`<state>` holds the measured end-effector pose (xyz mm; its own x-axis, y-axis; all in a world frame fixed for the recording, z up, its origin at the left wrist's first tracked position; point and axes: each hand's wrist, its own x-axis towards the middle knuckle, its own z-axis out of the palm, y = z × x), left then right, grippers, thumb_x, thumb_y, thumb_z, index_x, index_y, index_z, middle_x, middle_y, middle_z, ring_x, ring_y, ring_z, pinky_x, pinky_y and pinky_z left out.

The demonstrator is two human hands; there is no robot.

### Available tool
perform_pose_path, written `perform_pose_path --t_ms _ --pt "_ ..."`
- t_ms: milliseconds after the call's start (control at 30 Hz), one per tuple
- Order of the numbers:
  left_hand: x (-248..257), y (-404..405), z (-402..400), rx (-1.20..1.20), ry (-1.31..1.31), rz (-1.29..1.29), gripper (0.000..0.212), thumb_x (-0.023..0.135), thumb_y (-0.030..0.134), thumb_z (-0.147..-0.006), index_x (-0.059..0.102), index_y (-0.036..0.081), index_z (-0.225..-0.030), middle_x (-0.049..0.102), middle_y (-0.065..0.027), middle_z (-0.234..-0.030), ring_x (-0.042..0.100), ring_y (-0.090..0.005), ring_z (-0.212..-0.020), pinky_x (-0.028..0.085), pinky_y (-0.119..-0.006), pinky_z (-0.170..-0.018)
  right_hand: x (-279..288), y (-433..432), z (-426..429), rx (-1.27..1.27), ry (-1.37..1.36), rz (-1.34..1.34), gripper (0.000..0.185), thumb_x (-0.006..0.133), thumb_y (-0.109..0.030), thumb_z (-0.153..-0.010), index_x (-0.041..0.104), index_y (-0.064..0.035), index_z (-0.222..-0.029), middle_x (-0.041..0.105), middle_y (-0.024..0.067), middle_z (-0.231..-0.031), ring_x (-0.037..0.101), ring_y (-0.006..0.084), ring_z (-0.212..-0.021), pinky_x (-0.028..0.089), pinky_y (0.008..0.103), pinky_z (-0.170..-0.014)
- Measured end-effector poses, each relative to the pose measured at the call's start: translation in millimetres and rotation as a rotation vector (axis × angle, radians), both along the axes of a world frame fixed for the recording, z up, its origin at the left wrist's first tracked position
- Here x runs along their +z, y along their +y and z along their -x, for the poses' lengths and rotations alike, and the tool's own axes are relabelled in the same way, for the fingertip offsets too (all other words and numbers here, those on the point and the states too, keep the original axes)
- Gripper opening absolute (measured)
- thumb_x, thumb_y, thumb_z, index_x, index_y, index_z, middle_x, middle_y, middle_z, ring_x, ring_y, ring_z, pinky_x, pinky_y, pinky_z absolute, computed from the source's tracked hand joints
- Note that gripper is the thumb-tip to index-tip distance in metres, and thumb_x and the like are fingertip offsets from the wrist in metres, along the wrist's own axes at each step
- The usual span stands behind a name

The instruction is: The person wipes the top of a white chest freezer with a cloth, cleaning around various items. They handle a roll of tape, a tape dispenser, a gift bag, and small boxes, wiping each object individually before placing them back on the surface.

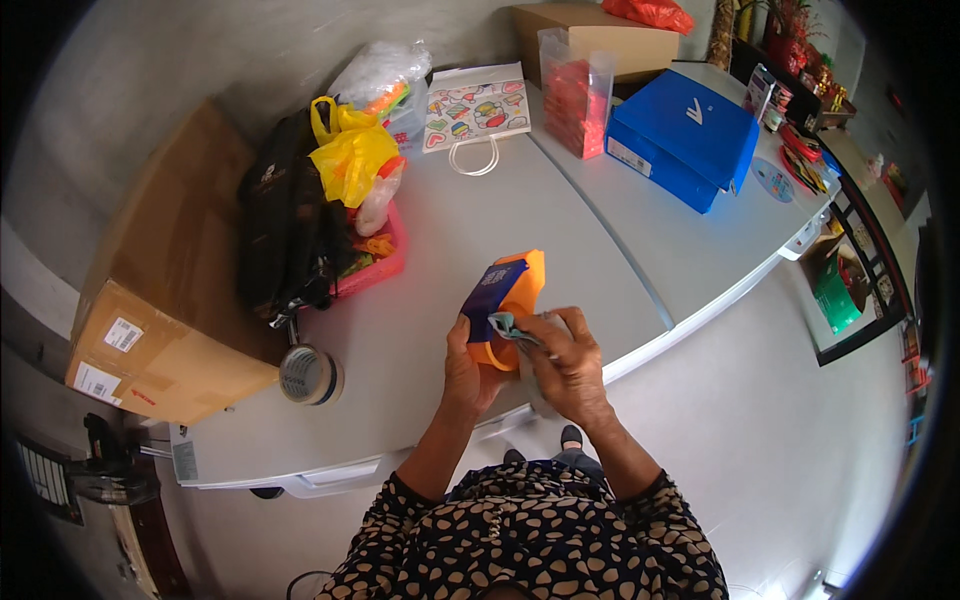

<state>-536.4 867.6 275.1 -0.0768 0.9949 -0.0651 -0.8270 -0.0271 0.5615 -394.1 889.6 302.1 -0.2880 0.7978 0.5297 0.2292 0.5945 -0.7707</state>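
My left hand (pixel 469 375) grips the lower end of an orange plastic container (pixel 529 281) with a dark blue printed panel (pixel 493 296) on one side. The container is tilted and held above the grey top of a chest freezer. My right hand (pixel 566 364) holds a crumpled greenish-grey cloth (pixel 510 327) between thumb and fingers, pressed at the container's rounded orange end. Part of the cloth hangs beneath the right hand, and the fingers hide some of it.
A large cardboard box (pixel 180 285), a black bag (pixel 281 225), a pink basket (pixel 379 274) and tape rolls (pixel 309 375) are on the left. Behind lie a patterned paper bag (pixel 476 112) and a bag of red packets (pixel 576 105). A blue shoebox (pixel 682 135) sits at the right.
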Motion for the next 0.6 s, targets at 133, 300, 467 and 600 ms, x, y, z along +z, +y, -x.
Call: perform_pose_path --t_ms 133,300,467,600 --pt "-7 1 3 0.074 0.180 -0.031 0.050 0.047 0.046 -0.095 0.051 0.007 -0.127 0.061 -0.0075 -0.118 0.059 -0.0198 -0.111 0.047 -0.037 -0.098 6 -3 1 -0.147 -0.519 -0.202 0.027 0.069 -0.011 -0.081 0.067 -0.0122 -0.108 0.056 0.0124 -0.094 0.062 0.0273 -0.079 0.054 0.0351 -0.076" --pt "0 -3 6 0.032 0.256 0.019 0.043 0.045 0.034 -0.095 0.051 0.003 -0.124 0.061 -0.0067 -0.116 0.059 -0.0185 -0.109 0.046 -0.037 -0.098 4 -4 -11 0.316 -0.269 0.338 0.026 0.062 -0.014 -0.086 0.066 -0.0108 -0.112 0.056 0.0102 -0.079 0.061 0.0265 -0.077 0.053 0.0401 -0.078" --pt "-2 -2 9 0.063 0.207 -0.042 0.042 0.046 0.032 -0.095 0.052 0.002 -0.123 0.061 -0.0070 -0.115 0.059 -0.0173 -0.109 0.045 -0.036 -0.098 9 0 -2 0.037 -0.185 0.158 0.030 0.069 -0.015 -0.081 0.066 -0.0124 -0.110 0.056 0.0091 -0.083 0.062 0.0253 -0.079 0.054 0.0394 -0.074" --pt "-2 -4 6 0.076 0.288 -0.049 0.045 0.047 0.040 -0.096 0.051 0.006 -0.125 0.061 -0.0057 -0.117 0.059 -0.0181 -0.108 0.049 -0.036 -0.094 -5 -3 7 -0.245 -0.576 -0.322 0.027 0.071 -0.016 -0.079 0.068 -0.0147 -0.107 0.056 0.0076 -0.086 0.062 0.0240 -0.078 0.055 0.0390 -0.068"
